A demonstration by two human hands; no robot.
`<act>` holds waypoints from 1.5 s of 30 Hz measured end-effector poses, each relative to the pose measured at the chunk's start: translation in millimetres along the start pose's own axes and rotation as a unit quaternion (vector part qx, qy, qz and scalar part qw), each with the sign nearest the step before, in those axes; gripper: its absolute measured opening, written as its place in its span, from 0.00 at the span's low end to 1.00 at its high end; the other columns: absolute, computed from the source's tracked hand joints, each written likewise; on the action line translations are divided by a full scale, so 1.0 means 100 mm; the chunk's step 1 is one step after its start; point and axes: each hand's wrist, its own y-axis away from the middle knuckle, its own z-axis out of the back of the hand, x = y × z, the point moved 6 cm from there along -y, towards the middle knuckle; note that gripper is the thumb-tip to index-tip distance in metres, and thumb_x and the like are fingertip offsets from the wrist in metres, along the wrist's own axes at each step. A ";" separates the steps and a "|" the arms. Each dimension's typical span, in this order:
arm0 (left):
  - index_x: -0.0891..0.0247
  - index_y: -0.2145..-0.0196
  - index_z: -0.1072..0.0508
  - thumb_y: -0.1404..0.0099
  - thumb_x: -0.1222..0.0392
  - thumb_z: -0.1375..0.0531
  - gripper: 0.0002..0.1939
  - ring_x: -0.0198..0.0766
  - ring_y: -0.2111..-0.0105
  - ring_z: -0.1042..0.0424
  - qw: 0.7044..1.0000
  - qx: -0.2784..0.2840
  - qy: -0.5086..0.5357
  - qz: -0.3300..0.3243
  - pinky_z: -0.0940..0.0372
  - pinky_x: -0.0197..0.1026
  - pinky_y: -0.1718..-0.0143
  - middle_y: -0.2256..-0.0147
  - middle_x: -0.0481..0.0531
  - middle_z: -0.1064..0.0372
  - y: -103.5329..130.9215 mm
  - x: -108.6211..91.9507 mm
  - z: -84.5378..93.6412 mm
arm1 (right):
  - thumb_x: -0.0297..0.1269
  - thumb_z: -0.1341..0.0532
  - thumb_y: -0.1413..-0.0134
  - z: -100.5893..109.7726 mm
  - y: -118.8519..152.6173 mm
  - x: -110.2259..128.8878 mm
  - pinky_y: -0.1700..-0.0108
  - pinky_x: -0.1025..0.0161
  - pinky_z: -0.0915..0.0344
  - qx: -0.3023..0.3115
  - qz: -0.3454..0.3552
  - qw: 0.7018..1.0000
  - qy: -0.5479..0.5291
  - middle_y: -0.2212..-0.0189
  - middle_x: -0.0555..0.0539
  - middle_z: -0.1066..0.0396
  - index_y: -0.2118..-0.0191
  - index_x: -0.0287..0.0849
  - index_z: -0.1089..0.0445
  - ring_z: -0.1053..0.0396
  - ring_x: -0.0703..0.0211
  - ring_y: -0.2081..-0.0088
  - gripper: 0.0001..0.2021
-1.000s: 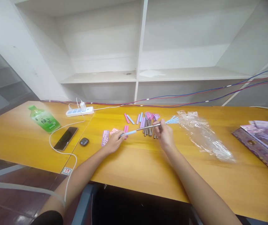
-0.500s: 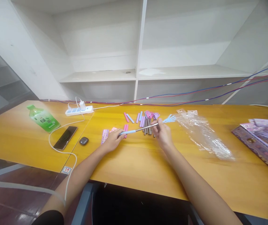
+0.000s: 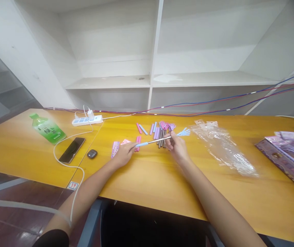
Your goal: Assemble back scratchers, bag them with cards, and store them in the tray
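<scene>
A metal rod with a light blue handle (image 3: 143, 144) and a light blue hand-shaped end (image 3: 184, 132) stretches between my hands. My left hand (image 3: 125, 152) is closed round the handle end. Near the hand-shaped end, my right hand (image 3: 176, 147) pinches the rod. Behind the rod lie several metal rods (image 3: 159, 143) with pink and purple hand-shaped ends (image 3: 172, 126). Several pink, blue and purple tubes (image 3: 143, 129) are to their left. A purple card (image 3: 115, 149) rests beside my left hand, with a pink card partly hidden behind it.
Clear plastic bags (image 3: 221, 147) lie to the right, and a purple box (image 3: 283, 161) of packages is farther right. At left are a green bottle (image 3: 49, 129), a phone (image 3: 72, 150), a small black case (image 3: 92, 154) and a power strip (image 3: 85, 120) with a white cable.
The hand-shaped end has shifted slightly left, nearer my right hand, and the rod between my hands looks a little shorter. Both hands keep hold of it.
</scene>
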 end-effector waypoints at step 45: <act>0.60 0.49 0.21 0.21 0.53 0.49 0.18 0.43 0.57 0.23 0.999 0.018 -0.025 -0.015 0.32 0.44 0.52 0.56 0.56 0.20 0.03 -0.03 -0.03 | 0.66 0.53 0.33 0.24 -0.03 0.09 0.67 0.62 0.39 -0.014 0.077 0.896 0.436 0.80 0.49 0.32 0.71 0.44 0.28 0.33 0.55 0.73 0.32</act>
